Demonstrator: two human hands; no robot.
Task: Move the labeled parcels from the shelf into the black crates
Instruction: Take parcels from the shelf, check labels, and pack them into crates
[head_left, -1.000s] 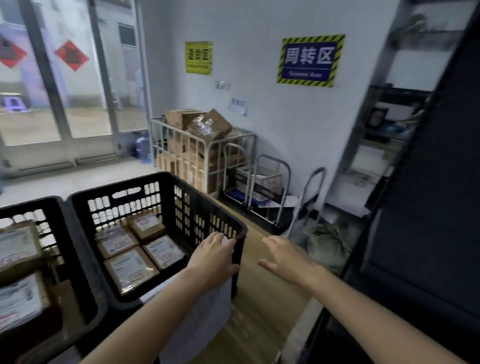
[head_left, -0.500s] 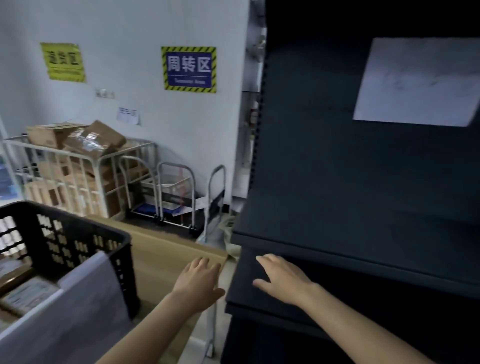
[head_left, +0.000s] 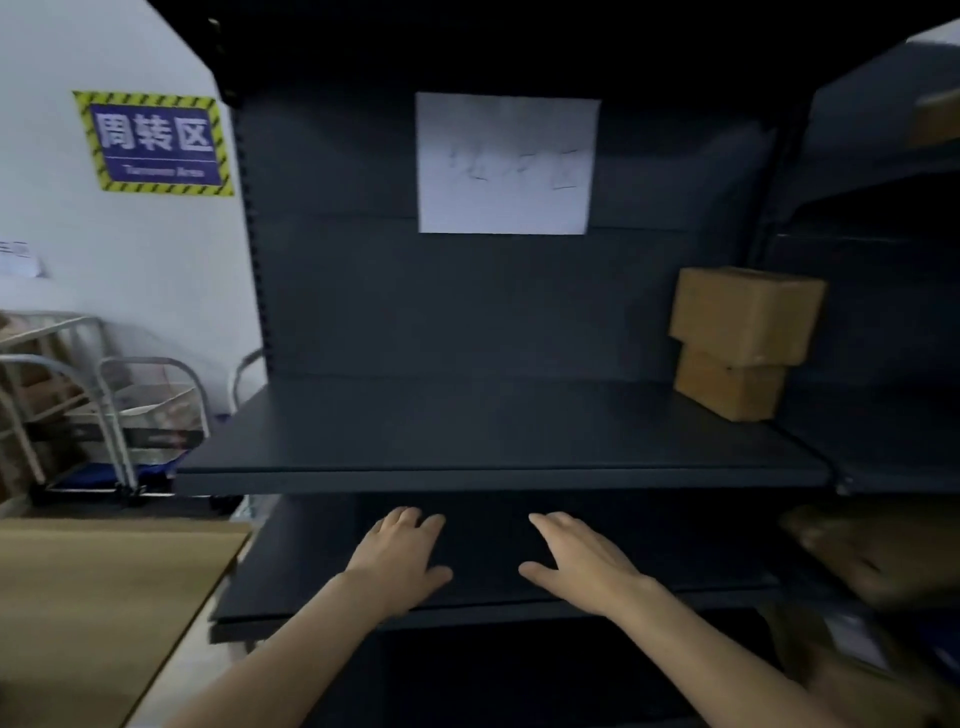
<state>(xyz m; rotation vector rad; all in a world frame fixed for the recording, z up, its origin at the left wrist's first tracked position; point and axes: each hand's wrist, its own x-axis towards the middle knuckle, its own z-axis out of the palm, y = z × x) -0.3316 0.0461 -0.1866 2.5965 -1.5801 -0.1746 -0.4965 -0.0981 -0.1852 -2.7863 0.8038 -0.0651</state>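
Head view.
A: Hands?
B: Both empty. The left hand (head_left: 400, 558) and right hand (head_left: 582, 566) are apart, fingers straight, palms down, near the lower board of the shelf (head_left: 467, 441).
A: Parcels?
B: Two boxes (head_left: 727, 387) stacked far right on the upper board. The top box (head_left: 748, 314) sits askew. No labels show from here.
A: Handling?
B: Plain cardboard: stiff, probably light, not slippery. Judgement: take the top box by opposite side faces and lift it first.

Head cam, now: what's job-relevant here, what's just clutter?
Job: shelf; two stacked cardboard boxes at its right end, labels not visible; left hand and right hand, both open and empty.
Lying about: white sheet of paper; blue wall sign; hand trolleys; wooden tabletop.
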